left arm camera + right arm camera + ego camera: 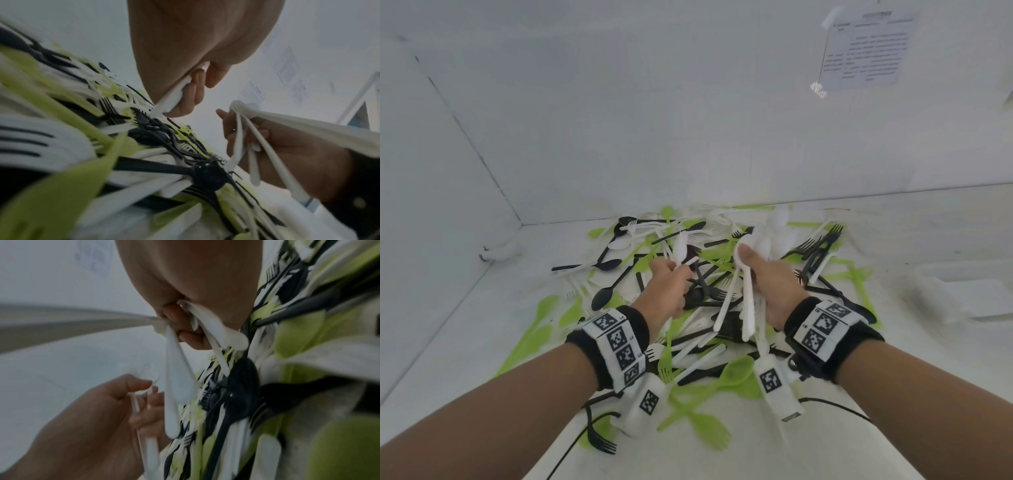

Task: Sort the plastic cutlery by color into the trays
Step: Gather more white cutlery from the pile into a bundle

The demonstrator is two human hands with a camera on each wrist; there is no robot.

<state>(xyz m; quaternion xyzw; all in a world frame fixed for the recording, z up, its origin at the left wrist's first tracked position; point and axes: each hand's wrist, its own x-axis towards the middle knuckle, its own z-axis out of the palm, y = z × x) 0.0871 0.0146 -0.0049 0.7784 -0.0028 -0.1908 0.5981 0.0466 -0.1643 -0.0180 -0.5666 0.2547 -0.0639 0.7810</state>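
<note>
The left hand point(666, 284) was curled round a single white utensil point(681, 251), thumb and fingers pinching its handle above the pile. The right hand point(770, 281) gripped a bundle of white cutlery point(748, 298), the handles hanging down from the fist. Both hands were raised over the cutlery pile point(688, 308) of mixed green, black and white forks and spoons, which lay spread across the middle of the white desk point(465, 342) and reached toward its far edge. A white tray point(962, 294) stood near the right edge of the desk, apart from the pile.
</note>
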